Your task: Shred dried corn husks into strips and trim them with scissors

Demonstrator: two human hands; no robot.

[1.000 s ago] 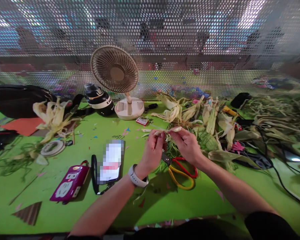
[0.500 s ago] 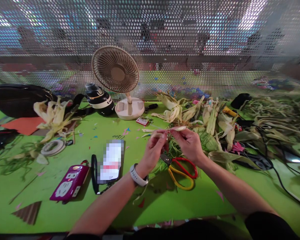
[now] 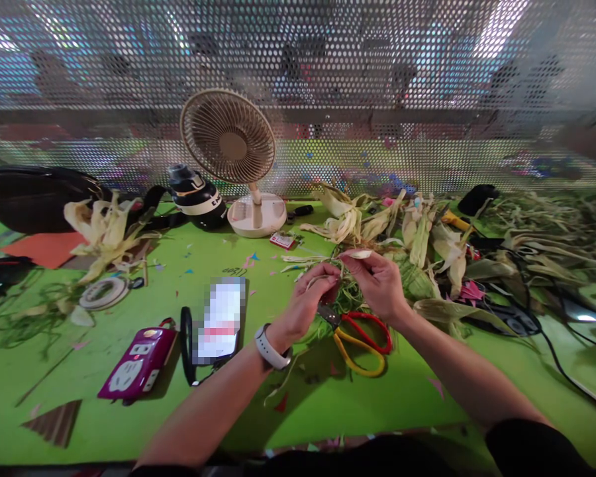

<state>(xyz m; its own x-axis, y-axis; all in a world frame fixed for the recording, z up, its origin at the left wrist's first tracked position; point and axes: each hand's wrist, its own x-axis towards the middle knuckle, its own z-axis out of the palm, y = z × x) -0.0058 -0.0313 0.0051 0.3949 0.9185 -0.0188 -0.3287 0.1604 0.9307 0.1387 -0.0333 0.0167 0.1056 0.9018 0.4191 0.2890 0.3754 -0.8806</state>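
My right hand (image 3: 379, 286) pinches a pale strip of corn husk (image 3: 360, 254) between thumb and fingers; a bit of it shows below the thumb. Close on its left, my left hand (image 3: 310, 305), with a white wristband (image 3: 272, 349), has its fingers curled together; what they hold is hidden. Under both hands lies a tangle of green strands (image 3: 348, 296). Scissors (image 3: 361, 344) with one red and one yellow handle lie just below, blades pointing up-left beneath my left hand. Dried corn husks (image 3: 345, 218) are heaped behind and to the right.
On the green table (image 3: 278, 424) stand a beige fan (image 3: 233, 142) and a black bottle (image 3: 198, 199). To the left lie a phone (image 3: 221, 321), a purple power strip (image 3: 138, 364), a tape roll (image 3: 103, 293) and more husk (image 3: 102, 228). Cables run at right; a perforated metal screen (image 3: 328, 86) rises behind.
My left hand has drawn slightly down and away from my right hand, and its fingers have curled inward. My right hand stays nearly in place, still pinching the husk strip.
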